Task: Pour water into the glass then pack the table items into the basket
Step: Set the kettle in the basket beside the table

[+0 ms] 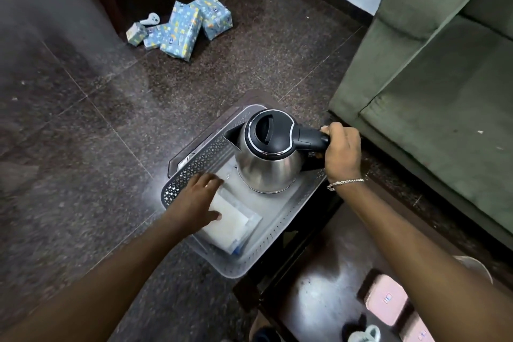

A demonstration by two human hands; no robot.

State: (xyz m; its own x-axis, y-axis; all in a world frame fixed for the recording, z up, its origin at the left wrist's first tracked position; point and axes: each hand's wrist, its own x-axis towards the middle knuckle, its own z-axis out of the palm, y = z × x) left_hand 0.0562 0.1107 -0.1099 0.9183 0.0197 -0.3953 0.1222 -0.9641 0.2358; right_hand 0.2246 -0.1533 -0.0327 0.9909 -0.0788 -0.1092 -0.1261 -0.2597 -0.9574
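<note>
A: Starting nearest, what's left on the table?

B: Beside the right forearm, two pink box-like items sit on its top. They look not yet packed. I can't see any glass, so I can't say whether the pouring is done; the packing looks under way, which suggests it is.

A: And the left hand?

B: It lies flat, fingers spread and not gripping, on a white folded packet inside the grey perforated basket. The packet lies under the palm and runs out past the thumb toward the near end of the basket.

A: The right hand?

B: Its fingers are wrapped tight round the black handle of the steel kettle. The kettle body lies just beyond the left fingertips, upright, over the far part of the basket. Whether its base is touching the basket floor or just above it, I cannot tell.

A: So how far along?

B: My judgement: packet in, kettle going in or just set, pink items left.

A: Farther off?

B: A green sofa beyond the right knuckles, and wrapped parcels on the floor well beyond the kettle's spout.
</note>
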